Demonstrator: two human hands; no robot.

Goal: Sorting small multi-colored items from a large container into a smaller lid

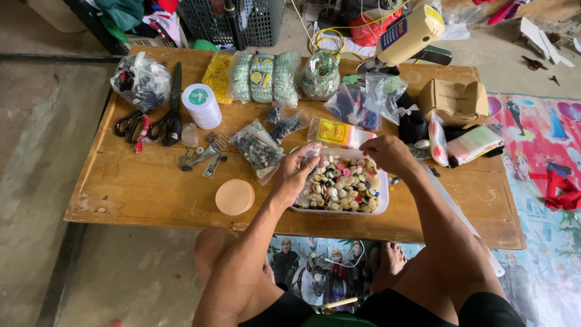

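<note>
Low wooden bench [139, 188] on a concrete floor [36, 151], patterned mat [544, 181] alongside. Front centre: white tray [382, 203] heaped with mixed buttons [342, 184]. Left hand [293, 175] at its left rim, pinching a small clear bag [313, 151]; right hand [389, 154] over the tray's far edge, fingers curled, contents not discernible. Around: bags of dark fasteners [258, 147], round lid [235, 197], thread spool [201, 104], scissors [171, 115], jar [321, 75], cardboard box [454, 100].
</note>
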